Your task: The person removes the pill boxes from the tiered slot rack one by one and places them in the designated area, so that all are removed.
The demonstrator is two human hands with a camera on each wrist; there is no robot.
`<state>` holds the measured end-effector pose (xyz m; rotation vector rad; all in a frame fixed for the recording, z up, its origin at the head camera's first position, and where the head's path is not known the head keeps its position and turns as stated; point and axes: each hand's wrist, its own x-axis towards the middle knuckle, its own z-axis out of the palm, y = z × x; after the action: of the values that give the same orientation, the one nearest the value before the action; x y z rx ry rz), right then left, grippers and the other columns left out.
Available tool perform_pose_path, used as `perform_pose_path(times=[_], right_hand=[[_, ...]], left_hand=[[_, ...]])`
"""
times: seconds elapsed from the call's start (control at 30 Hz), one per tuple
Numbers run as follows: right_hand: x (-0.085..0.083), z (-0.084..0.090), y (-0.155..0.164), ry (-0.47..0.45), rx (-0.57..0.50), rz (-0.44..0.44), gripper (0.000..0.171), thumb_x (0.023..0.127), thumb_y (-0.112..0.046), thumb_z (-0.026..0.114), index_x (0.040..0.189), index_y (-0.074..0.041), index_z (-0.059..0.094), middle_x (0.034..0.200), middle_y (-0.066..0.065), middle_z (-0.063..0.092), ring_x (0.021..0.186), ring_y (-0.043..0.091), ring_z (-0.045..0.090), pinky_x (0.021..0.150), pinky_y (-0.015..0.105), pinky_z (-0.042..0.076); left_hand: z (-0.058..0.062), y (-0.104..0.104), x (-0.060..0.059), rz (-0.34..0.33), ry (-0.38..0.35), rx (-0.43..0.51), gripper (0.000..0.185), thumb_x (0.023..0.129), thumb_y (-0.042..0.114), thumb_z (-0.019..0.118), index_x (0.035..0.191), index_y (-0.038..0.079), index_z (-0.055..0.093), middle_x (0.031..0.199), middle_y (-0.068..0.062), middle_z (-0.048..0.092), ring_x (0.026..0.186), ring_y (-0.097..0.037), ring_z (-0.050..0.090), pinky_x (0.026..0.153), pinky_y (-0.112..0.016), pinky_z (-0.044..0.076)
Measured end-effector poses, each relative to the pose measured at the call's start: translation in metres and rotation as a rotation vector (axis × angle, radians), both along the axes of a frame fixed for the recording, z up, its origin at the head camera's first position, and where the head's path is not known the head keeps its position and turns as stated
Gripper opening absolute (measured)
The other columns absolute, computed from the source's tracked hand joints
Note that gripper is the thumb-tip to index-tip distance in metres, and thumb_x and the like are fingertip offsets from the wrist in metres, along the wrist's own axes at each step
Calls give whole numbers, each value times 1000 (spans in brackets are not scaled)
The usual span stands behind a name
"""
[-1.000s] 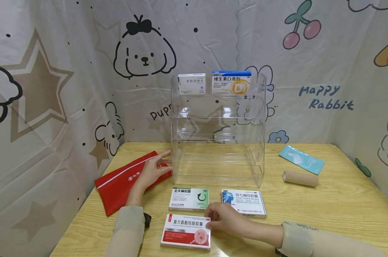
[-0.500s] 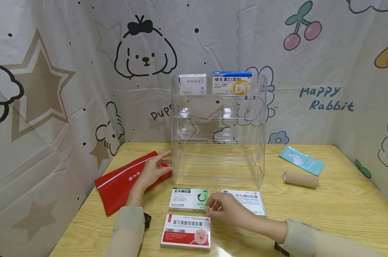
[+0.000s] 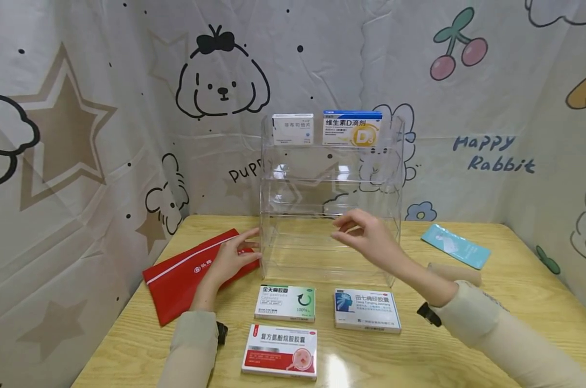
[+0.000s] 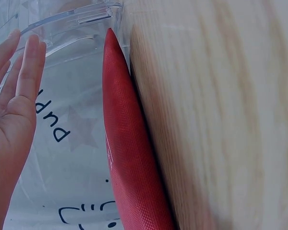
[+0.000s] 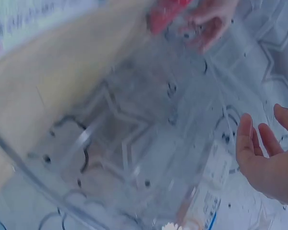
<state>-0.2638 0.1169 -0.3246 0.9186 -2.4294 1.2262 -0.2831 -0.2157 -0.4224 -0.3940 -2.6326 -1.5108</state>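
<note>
My left hand (image 3: 246, 245) lies with straight fingers against the lower left side of a clear acrylic tiered shelf (image 3: 329, 183), resting over a red pouch (image 3: 186, 275). The left wrist view shows that hand (image 4: 17, 91) flat beside the shelf's wall (image 4: 77, 19) and the pouch (image 4: 129, 158). My right hand (image 3: 341, 230) hovers empty in front of the shelf's middle tiers, fingers loosely bent; its wrist view shows the fingers (image 5: 252, 139) spread near the clear plastic (image 5: 134, 143). A white box (image 3: 293, 128) and a blue-and-yellow box (image 3: 352, 128) stand on the top tier.
Three medicine boxes lie on the wooden table (image 3: 525, 302) before the shelf: green (image 3: 285, 303), blue-and-white (image 3: 367, 310), red-and-white (image 3: 280, 351). A cardboard tube (image 3: 462, 272) and a teal packet (image 3: 455, 245) lie at the right. Printed cloth walls surround the table.
My right hand has lifted off the boxes near the table's front and risen to the front of the shelf. The left hand has stayed put.
</note>
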Motion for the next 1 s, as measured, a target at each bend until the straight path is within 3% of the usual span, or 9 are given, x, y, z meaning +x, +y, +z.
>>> perform_pose_path(times=[0.27, 0.5, 0.73, 0.87, 1.0], right_hand=[[-44, 55, 18, 310, -38, -129, 24, 84, -5, 74, 104, 5, 66, 98, 16, 66, 85, 20, 65, 77, 11, 54], [-81, 89, 32, 533, 44, -254, 26, 85, -7, 74, 104, 9, 64, 98, 24, 63, 90, 32, 63, 77, 40, 58], [-117, 108, 41, 454, 126, -380, 31, 89, -9, 71, 113, 8, 61, 108, 26, 61, 99, 39, 58, 88, 50, 53], [-134, 114, 44, 399, 182, -438, 34, 92, -13, 68, 118, 6, 59, 117, 26, 59, 108, 40, 55, 96, 51, 48], [-145, 120, 47, 325, 219, -479, 37, 94, -16, 65, 123, 4, 57, 127, 25, 55, 119, 40, 51, 105, 52, 44]], left_hand=[[-1, -2, 0, 12, -4, 1, 64, 88, 11, 71, 147, 15, 46, 139, -17, 58, 122, -37, 61, 98, -43, 55], [-3, -1, -2, 6, -8, 15, 63, 88, 12, 72, 146, 16, 46, 142, -14, 55, 122, -35, 61, 98, -43, 54], [-1, 0, -1, 15, 2, 20, 64, 88, 8, 71, 147, 11, 45, 145, -17, 52, 122, -38, 60, 99, -47, 53], [9, 5, 8, 21, -11, 21, 63, 89, 3, 68, 147, 7, 44, 144, -20, 51, 123, -42, 58, 99, -50, 52], [8, 5, 9, 14, -1, 20, 63, 89, 4, 69, 146, 7, 44, 143, -20, 52, 122, -42, 59, 98, -46, 53]])
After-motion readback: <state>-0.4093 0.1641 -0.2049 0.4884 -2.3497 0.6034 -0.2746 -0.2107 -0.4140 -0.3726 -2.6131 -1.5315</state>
